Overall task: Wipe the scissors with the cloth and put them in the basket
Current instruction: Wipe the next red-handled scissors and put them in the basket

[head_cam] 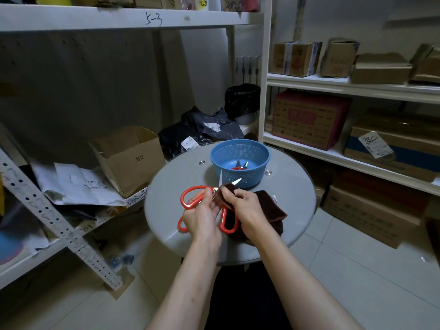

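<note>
Above a round grey table (292, 210), my left hand (202, 217) grips a pair of orange-handled scissors (190, 197) near the pivot, blades spread open. One blade points up and the other points toward the basket. My right hand (247, 206) pinches a dark brown cloth (269, 206) around the lower part of the right blade; the rest of the cloth lies on the table under that hand. Behind them on the table stands a blue perforated basket (239, 153) with another red-handled pair of scissors (240, 166) lying in its bottom.
White metal shelves with cardboard boxes (309, 120) run along the right. An open cardboard box (128, 158) and papers lie on a low shelf at left. Black bags (202, 129) and a black-lined bin (241, 101) sit behind the table. Tiled floor (357, 270) shows on the right.
</note>
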